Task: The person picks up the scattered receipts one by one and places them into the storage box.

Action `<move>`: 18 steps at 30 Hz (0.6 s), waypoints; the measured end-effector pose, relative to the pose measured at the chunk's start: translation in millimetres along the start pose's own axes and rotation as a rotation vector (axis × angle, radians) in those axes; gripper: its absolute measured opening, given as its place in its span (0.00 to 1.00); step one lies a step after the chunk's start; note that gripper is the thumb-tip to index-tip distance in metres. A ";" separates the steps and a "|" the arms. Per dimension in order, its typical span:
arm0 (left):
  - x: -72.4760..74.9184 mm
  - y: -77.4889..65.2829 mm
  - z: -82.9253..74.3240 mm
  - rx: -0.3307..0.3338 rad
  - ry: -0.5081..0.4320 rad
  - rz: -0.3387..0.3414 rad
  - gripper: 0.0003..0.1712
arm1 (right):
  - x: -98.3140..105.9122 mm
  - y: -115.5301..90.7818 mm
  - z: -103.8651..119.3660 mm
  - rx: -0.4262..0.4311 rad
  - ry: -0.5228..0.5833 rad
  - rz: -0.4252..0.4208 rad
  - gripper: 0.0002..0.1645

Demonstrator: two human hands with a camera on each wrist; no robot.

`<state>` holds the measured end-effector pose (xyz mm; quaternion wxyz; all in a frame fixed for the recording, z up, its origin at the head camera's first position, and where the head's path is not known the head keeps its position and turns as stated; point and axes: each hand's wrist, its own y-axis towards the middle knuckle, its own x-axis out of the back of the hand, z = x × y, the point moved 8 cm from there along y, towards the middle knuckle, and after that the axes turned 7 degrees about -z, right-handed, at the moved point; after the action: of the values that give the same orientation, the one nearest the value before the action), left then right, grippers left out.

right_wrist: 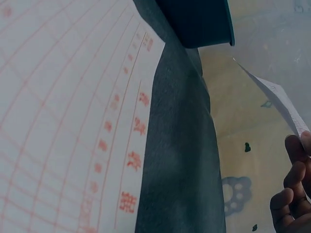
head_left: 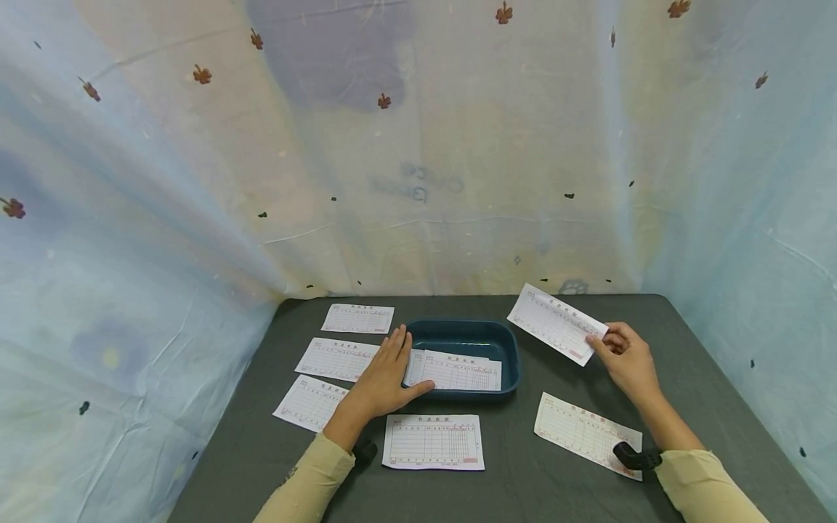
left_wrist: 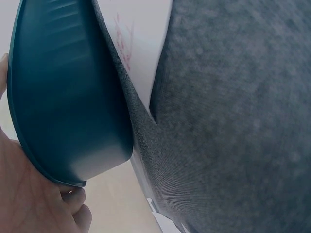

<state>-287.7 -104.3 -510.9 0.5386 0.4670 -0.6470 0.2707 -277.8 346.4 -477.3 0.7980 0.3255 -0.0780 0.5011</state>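
My right hand pinches the lower right corner of a printed receipt slip, held up to the right of a dark teal tray. Its fingertips and the slip's edge show in the right wrist view. My left hand rests on the tray's left rim, fingers straight and pointing away, thumb over the near rim. In the left wrist view the palm lies against the tray's rim. Several slips lie in the tray, partly overlapping.
Left of the tray are a far slip, a middle slip and a near slip. Another slip is in front of the tray. Below my right wrist lies one more slip. Patterned curtains surround the dark table.
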 end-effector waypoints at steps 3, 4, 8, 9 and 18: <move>-0.2 0.1 0.2 0.000 -0.001 -0.002 0.69 | -2.0 -0.3 6.0 0.000 0.010 -0.003 0.18; -0.3 -0.1 0.3 0.000 0.000 -0.002 0.69 | -2.8 -0.3 8.0 0.000 0.017 -0.003 0.18; -0.4 -0.6 0.2 0.000 -0.004 -0.002 0.69 | -6.1 -0.2 16.4 0.001 0.048 0.005 0.18; -0.3 -0.5 0.1 -0.001 -0.005 -0.004 0.69 | -7.4 -0.3 18.3 0.001 0.057 0.012 0.18; 0.3 0.3 0.0 -0.007 -0.004 -0.012 0.69 | -26.6 -6.4 33.4 0.007 0.120 0.096 0.17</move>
<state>-288.0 -104.4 -510.6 0.5405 0.4694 -0.6461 0.2645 -278.6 304.7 -466.2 0.7750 0.2936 -0.0438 0.5579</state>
